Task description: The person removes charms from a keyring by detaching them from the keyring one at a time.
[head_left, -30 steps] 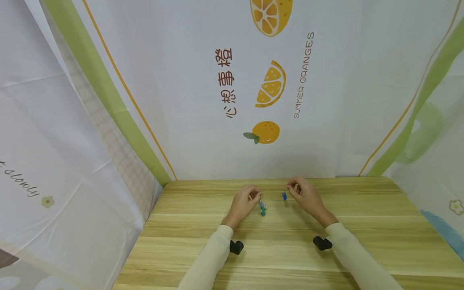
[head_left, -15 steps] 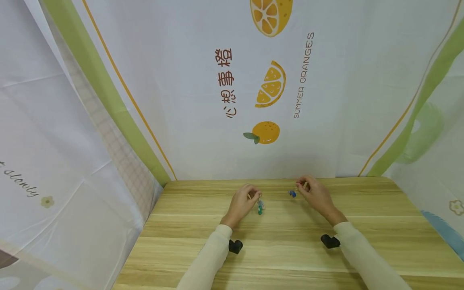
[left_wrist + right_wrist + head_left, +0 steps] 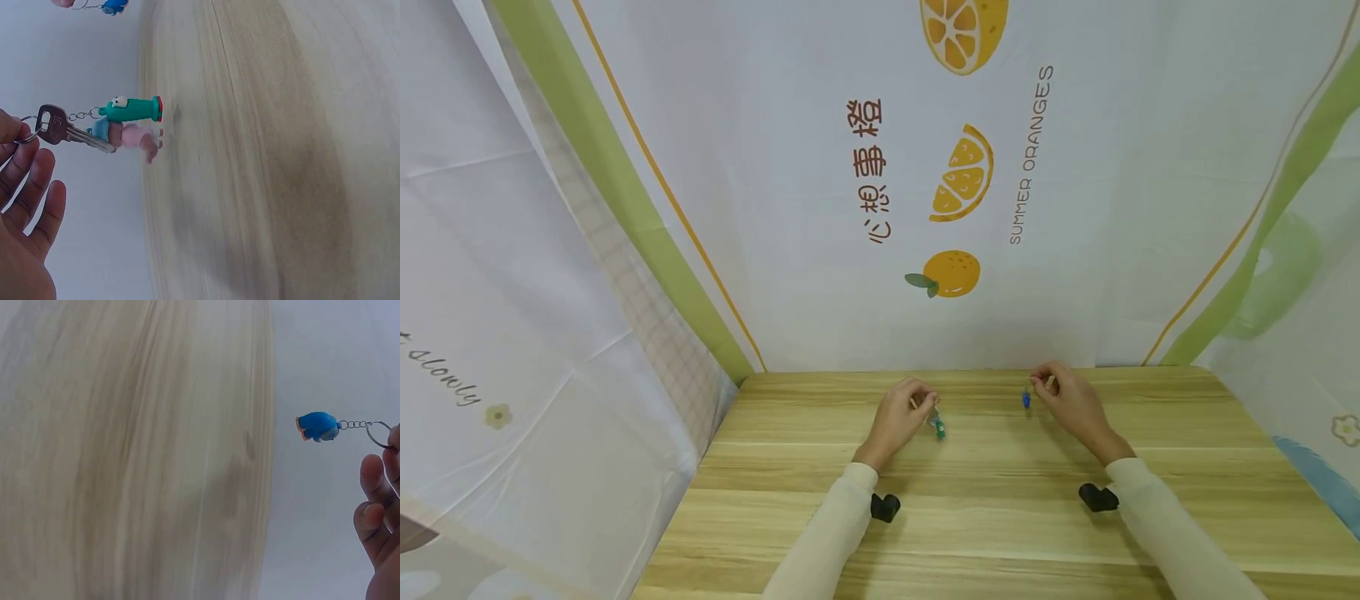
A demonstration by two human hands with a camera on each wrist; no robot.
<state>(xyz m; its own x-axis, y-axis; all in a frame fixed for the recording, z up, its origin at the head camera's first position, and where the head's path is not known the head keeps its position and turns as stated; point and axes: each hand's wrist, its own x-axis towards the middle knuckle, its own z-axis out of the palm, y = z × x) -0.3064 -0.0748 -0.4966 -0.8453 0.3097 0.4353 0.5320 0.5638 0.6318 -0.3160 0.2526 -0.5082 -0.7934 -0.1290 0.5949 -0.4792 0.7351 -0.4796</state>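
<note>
My left hand (image 3: 898, 422) pinches a metal split ring (image 3: 26, 139) between thumb and forefinger. From that ring hang a key (image 3: 57, 125), a green figure (image 3: 131, 110) on a short chain and a pink-and-blue figure (image 3: 128, 134) partly behind the key. My right hand (image 3: 1073, 407) pinches the ring of a keychain (image 3: 379, 434), from which a small blue figure with orange feet (image 3: 318, 425) dangles on its chain. Both sets hang over the far part of the table, the hands well apart.
The wood-grain table (image 3: 985, 533) ends at a white curtain (image 3: 790, 250) printed with oranges. Curtains also flank both sides. A black mount (image 3: 884, 507) sits at the left wrist, another black mount (image 3: 1098, 497) at the right wrist.
My right hand has moved to the right with the blue figure's keychain, widening the gap between the hands. The left hand stays nearly in place while its hanging figures swing and turn.
</note>
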